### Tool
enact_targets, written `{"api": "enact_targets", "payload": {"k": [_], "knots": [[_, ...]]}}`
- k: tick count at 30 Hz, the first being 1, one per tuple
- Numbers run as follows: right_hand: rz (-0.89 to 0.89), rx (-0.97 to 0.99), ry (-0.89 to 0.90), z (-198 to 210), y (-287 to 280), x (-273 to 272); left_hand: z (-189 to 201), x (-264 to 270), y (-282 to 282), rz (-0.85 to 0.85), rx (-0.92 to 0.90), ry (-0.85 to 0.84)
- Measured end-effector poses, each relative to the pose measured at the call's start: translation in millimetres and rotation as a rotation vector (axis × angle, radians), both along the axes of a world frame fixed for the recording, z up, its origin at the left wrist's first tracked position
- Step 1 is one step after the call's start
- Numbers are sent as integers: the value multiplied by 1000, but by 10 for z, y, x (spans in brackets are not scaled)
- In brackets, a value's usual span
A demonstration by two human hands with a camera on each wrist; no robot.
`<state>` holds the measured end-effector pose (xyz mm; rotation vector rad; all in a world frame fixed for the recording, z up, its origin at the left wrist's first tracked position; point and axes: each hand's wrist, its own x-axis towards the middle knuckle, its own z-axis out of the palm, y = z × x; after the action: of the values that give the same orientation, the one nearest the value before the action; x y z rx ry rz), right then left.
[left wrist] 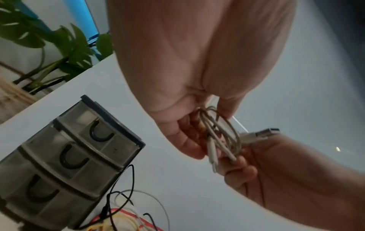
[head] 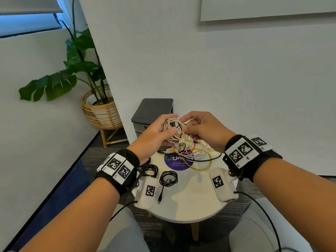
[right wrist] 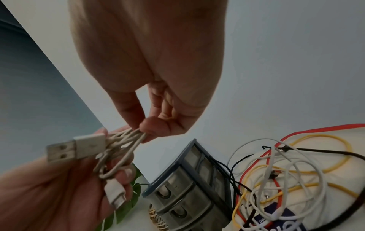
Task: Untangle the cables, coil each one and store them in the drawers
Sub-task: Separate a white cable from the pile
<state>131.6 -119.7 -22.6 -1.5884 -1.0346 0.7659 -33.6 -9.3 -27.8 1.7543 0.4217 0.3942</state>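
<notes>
Above a small round table [head: 190,206], the left hand [head: 152,137] grips a coiled white cable [head: 173,130] so its loops stay gathered, while the right hand [head: 203,130] pinches those loops. Closed drawers [head: 152,113] stand behind.

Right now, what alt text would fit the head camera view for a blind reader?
Both hands, left hand and right hand, hold a coiled beige cable above a round white table strewn with tangled cables; a grey drawer unit stands behind.
</notes>
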Motion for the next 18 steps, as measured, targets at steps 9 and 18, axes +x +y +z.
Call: {"api": "enact_targets", "payload": {"k": [9, 18], "knots": [[-87, -15, 24, 135, 80, -5, 17, 194, -99, 184, 103, -28], [-303, 36, 164, 207, 49, 131, 36, 289, -184, 250, 61, 11]]}}
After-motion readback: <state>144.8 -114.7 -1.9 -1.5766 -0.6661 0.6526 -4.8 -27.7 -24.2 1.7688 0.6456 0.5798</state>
